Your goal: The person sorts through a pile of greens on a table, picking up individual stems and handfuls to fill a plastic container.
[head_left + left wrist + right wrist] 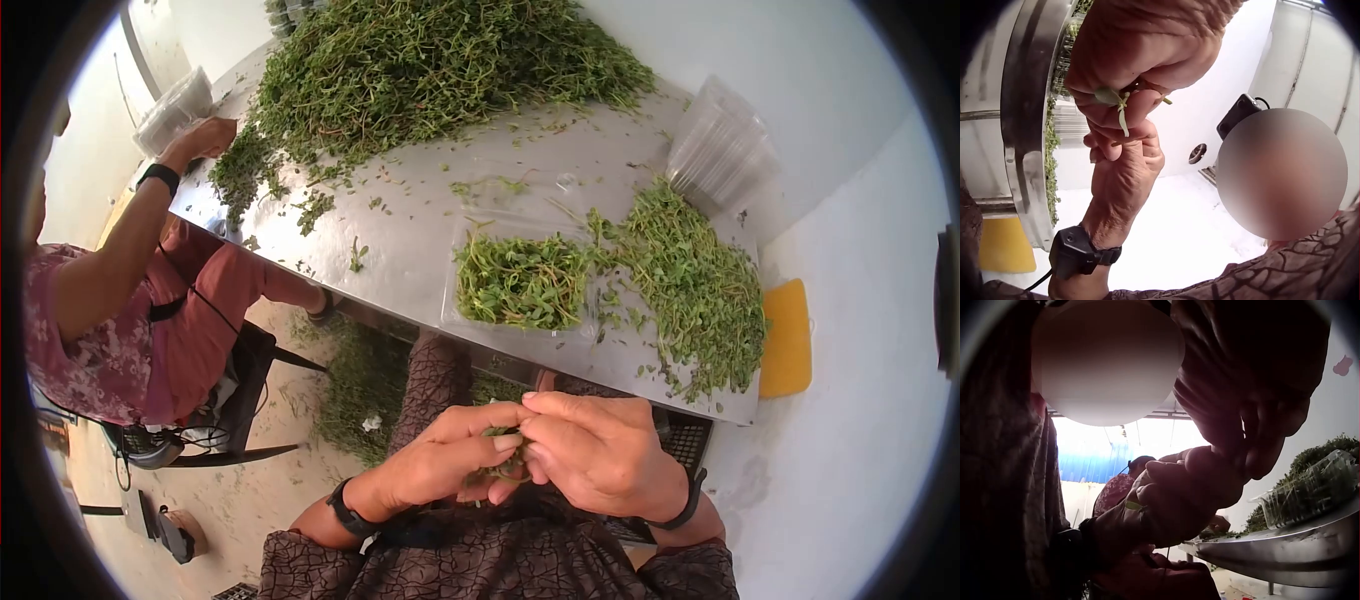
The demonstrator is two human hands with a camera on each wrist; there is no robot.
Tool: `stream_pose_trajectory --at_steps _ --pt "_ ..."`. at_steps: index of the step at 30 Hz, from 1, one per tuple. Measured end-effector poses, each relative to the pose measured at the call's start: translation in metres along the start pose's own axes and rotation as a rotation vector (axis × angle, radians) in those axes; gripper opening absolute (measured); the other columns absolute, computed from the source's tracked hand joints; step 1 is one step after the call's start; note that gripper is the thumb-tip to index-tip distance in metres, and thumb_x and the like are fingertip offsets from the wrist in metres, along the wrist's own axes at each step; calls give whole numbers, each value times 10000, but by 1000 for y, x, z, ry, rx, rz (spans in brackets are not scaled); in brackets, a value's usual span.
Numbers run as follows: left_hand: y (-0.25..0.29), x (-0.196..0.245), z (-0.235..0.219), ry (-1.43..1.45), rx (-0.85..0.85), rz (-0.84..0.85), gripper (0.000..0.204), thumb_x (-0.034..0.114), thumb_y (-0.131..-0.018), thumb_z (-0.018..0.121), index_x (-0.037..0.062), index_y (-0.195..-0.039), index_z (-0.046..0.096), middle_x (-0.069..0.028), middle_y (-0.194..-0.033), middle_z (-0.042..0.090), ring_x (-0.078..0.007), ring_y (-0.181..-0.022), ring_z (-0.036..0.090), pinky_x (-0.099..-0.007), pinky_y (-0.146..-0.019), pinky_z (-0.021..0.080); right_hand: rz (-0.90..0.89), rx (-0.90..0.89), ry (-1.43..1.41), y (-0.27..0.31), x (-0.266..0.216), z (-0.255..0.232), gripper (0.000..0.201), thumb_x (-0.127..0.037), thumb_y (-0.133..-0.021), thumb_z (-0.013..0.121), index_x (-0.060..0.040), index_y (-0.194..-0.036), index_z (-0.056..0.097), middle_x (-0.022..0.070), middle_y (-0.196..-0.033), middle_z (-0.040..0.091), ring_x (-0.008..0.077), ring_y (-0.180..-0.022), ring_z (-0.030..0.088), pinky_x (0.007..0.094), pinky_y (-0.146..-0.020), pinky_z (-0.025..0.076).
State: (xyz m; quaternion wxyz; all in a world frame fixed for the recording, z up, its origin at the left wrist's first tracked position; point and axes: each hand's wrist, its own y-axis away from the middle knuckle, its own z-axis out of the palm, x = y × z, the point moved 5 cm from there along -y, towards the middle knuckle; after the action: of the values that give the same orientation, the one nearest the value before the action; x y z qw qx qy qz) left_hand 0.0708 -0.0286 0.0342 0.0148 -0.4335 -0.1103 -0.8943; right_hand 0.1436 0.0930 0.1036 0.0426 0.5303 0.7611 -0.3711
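Both hands are meeting just below the table (pixel 420 230) edge: the left hand (pixel 440 462) and right hand (pixel 600 450) are pinching one small herb sprig (pixel 503 450) between curled fingers (pixel 1116 115). Its stem is pointing down; most of it is hidden. A filled plastic tray (pixel 520 282) is sitting just beyond.

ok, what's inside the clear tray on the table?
The tray holds a layer of green herb sprigs, filling it almost wall to wall. The sprigs cover its floor, so anything beneath them can't be seen.
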Motion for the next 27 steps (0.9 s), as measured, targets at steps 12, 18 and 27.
stream_pose_trajectory --at_steps 12,18,27 --pt "0 9 5 -452 210 145 216 173 -1029 490 11 -1047 631 -10 -771 639 -51 -608 529 -220 -521 424 18 67 56 15 2 -4 366 26 -674 758 4 -1015 629 98 -900 628 231 -672 650 322 -529 525" --pt "4 48 10 -763 305 364 139 61 -974 545 6 -1026 662 -38 -782 657 -70 -583 538 -234 -536 445 31 250 12 10 -1 -21 306 23 -708 759 2 -996 658 112 -863 660 248 -658 660 320 -530 519" --pt "-2 106 -6 -1124 718 737 141 -42 -914 549 -37 -1033 625 -84 -778 643 -141 -572 584 -272 -531 453 122 208 18 25 15 -16 141 37 -801 686 0 -934 662 115 -741 669 251 -576 645 298 -523 503"
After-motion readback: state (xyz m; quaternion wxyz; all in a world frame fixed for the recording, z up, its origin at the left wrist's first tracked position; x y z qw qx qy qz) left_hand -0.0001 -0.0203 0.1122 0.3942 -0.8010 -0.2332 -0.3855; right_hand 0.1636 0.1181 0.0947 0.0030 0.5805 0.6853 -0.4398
